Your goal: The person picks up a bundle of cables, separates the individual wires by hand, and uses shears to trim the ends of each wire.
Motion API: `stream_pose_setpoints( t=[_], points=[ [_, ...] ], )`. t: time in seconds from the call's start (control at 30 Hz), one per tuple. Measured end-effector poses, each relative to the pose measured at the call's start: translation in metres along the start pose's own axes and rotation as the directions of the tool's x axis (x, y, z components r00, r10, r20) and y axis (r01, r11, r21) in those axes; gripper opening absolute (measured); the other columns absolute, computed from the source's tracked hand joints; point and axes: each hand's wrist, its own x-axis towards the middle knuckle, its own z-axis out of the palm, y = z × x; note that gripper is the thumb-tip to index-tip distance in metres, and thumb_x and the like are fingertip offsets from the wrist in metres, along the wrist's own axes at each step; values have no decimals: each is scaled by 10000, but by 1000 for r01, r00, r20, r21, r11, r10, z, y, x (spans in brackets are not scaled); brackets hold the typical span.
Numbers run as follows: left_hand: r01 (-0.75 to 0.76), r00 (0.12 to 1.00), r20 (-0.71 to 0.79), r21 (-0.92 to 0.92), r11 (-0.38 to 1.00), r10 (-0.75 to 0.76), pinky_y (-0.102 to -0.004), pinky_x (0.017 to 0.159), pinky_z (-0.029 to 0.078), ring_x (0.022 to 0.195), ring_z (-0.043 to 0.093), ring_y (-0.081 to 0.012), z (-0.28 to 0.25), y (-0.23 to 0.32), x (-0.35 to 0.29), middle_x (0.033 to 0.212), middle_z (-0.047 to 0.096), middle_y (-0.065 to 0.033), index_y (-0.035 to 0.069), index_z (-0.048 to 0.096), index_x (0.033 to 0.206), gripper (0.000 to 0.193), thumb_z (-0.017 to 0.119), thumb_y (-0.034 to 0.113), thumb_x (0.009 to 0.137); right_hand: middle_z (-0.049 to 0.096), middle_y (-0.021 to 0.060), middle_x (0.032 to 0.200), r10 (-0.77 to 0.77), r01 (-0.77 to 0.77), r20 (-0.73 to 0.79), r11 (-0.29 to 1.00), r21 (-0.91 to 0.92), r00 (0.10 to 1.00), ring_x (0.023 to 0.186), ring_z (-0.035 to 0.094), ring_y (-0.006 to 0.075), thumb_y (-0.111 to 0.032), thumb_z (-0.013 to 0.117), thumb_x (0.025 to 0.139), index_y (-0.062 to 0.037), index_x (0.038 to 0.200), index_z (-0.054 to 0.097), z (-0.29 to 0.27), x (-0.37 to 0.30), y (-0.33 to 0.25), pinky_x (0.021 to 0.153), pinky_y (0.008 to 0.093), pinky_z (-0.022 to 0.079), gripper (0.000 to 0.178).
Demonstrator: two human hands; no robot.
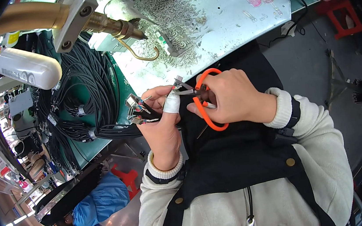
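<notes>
White table (234,32): small metal pieces (157,9) cover its far left part. Bundle of black cables (99,73) lies off its left edge. Left hand (163,130), by the near left corner, closed around metal connectors (134,102) with coloured wires showing; thumb and index finger pinch one connector (178,80) just off the near edge. Right hand (234,94) clamped on orange-handled pliers (200,95), jaws apart at that connector; tip contact cannot be told. Progress, judged: this connector is mid-work, unfinished; whether the others are done or left, unclear.
</notes>
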Motion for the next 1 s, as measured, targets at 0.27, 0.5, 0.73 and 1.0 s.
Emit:
stream_pose_setpoints(
  t=[0.27,0.5,0.73,1.0],
  points=[
    [142,988,55,-9,990,-141,-165,374,208,430,328,-7,-11,1,13,617,486,21,-1,530,893,132,578,13,771,515,72,492,75,-81,52,989,121,996,406,514,217,-271,631,754,-16,680,521,20,1,10,409,294,396,288],
    [348,927,216,-182,920,-308,-176,352,163,389,255,-19,-9,0,60,558,367,50,21,521,887,95,547,58,803,490,57,486,169,-138,-25,872,470,985,392,488,128,-199,579,811,9,757,507,4,16,7,388,256,369,227],
    [321,934,232,-208,924,-273,-174,345,142,375,229,-25,-7,0,84,541,325,50,49,514,861,84,562,85,803,501,31,544,275,-139,-129,774,618,953,373,441,94,-186,533,838,14,842,483,-4,65,12,367,233,358,206],
    [374,908,260,-155,914,-327,-175,333,155,370,243,-30,-11,4,92,540,348,39,46,491,830,117,590,87,781,490,37,568,256,-169,-73,800,576,964,389,451,95,-134,490,840,21,850,484,-5,79,17,382,231,381,156]
  ],
)
